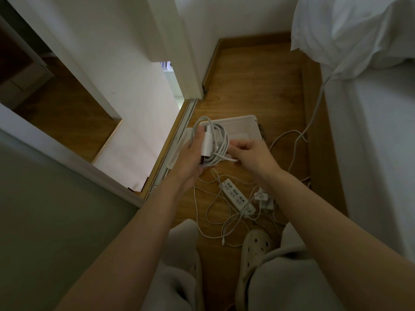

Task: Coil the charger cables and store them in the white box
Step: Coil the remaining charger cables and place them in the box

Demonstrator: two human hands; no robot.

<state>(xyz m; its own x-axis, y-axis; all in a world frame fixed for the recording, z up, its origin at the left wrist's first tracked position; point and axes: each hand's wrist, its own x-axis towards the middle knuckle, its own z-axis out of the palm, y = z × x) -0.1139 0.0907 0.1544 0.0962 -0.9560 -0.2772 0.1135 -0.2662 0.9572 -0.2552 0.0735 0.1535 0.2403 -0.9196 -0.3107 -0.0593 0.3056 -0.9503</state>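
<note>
- Gripping a coiled charger cable [217,138] and its white plug block [207,145] in the left hand [192,156], fingers curled round loops and block together, apparently so the turns cannot spring apart; holds the bundle just above the near-left corner of the white box [243,125].
- Pinches the free end [232,158] of that cable with the right hand [251,153], thumb and fingers closed on it over the near edge of the box, probably to tuck or wrap the tail round the bundle before storing it.
- Shows the box open-topped on the wooden floor [247,86], directly under the bundle, seemingly set there so a finished coil needs only a short drop.
- Leaves a power strip [238,196], small adapters [263,198] and a tangle of thin loose cables [215,212] on the floor on the near side of the box, all uncoiled and judged to be work not yet done.
- Shows one more white cable [314,113] trailing from the bed [370,108], right of the box, down to the floor beside it; cannot tell whether it is plugged in.
- Risks slack loops should the left grip ease before the tail is secured.
</note>
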